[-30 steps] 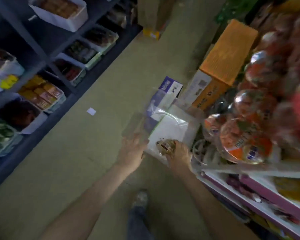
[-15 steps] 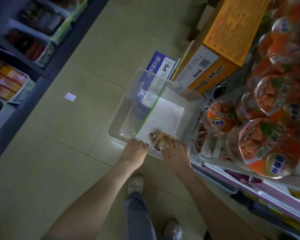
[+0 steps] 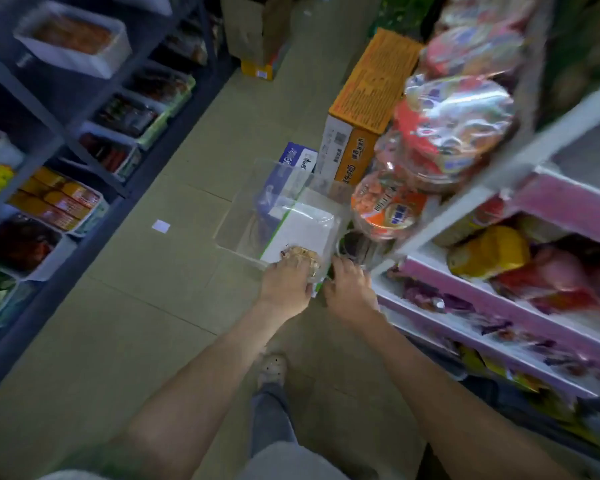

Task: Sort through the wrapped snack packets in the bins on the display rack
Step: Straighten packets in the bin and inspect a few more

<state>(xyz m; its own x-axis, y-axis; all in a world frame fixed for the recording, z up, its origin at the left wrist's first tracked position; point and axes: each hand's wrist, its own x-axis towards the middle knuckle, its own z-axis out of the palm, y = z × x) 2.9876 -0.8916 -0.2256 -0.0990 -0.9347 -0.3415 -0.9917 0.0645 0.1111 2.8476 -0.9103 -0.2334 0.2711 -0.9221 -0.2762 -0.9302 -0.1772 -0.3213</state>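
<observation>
Since half a second ago the right hand (image 3: 350,289) has come off the snack packet (image 3: 303,255) and slid to the bin's near right corner. The left hand (image 3: 284,282) has moved from the bare rim onto the packet.

Left fingers (image 3: 291,263) now curl over the packet, holding it against the near wall of the clear bin (image 3: 243,220). The packet shows just beyond their tips, on the near edge of a white sheet (image 3: 309,230) lying in the bin. Right fingers (image 3: 338,266) are bent at the corner. Blur hides whether they clasp the rim or only rest there.

The bin hangs out over the floor (image 3: 153,306), to the left of the display rack (image 3: 551,199), which lies just right of the right fingers.

This looks like the start of checking that one packet. To do it well, the right hand should take a firm hold on the rim first, since the bin seems otherwise unsupported. The left fingers can then pinch the wrapper by its edge and lift it straight up. That would keep the sheet from dragging and the bin from tipping.
</observation>
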